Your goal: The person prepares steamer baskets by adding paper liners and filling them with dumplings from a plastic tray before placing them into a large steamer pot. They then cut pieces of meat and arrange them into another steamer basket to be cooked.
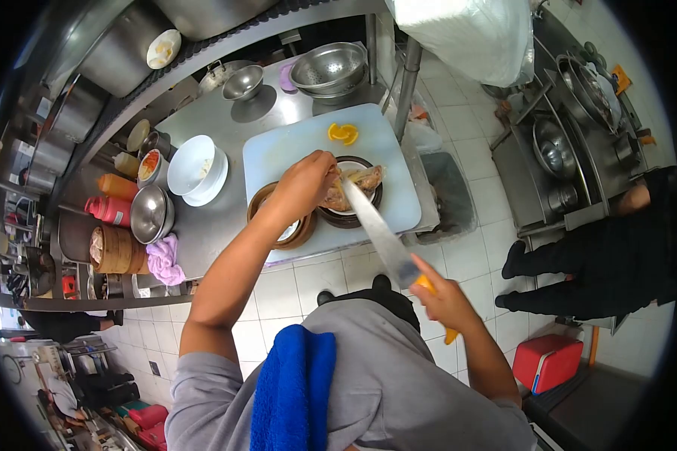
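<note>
My right hand [445, 295] is closed round the yellow handle of a large knife [384, 239], whose blade points up and left to the food. Browned meat [362, 180] lies in a dark round dish [344, 219] on the pale cutting board [278, 154]. Over the dish's left side, my left hand [308, 179] has its fingers pressed together at the meat; what they grip is hidden. A bamboo steamer [302, 234] with a white dish inside stands partly under my left wrist. Orange slices [343, 134] sit near the board's far edge.
White bowls [191, 165], a steel bowl [150, 214], sauce bottles [111, 211], stacked steamers [113, 248] and a purple cloth [165, 259] stand left. Colanders [328, 69] are behind the board. A bin [447, 192] and another person [602, 248] are at the right.
</note>
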A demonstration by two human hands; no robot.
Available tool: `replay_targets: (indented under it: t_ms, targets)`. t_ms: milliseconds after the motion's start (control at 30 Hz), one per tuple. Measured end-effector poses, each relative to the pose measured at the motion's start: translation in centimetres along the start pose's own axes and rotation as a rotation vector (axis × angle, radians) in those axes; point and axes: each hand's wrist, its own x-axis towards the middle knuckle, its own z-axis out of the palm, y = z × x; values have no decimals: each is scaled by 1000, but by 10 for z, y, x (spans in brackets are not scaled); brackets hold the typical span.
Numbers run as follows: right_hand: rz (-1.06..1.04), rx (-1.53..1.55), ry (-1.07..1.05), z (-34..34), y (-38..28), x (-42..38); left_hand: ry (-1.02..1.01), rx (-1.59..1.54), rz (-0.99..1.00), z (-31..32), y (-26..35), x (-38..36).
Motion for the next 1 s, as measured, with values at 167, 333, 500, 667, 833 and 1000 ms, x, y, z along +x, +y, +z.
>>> replay_targets:
  t_ms: [167, 333, 500, 667, 833, 1000]
  targets:
    - [-120, -84, 303, -25, 9, 45, 79, -128, -77, 0, 3, -13]
    - [-289, -504, 555, 14, 48, 153, 115, -305, -201, -1, 11, -17]
    - [-578, -491, 689, 15, 6, 154, 186, -504, -280, 13, -1, -26]
    - [-865, -517, 286, 18, -95, 191, 252, -473, 21, 17, -9, -25]
    - [-759, -671, -56, 3, -109, 220, 408, -430, -27, 20, -7, -21]
    - [-746, -752, 21, 17, -119, 215, 474, -554, -119, 20, -2, -36]
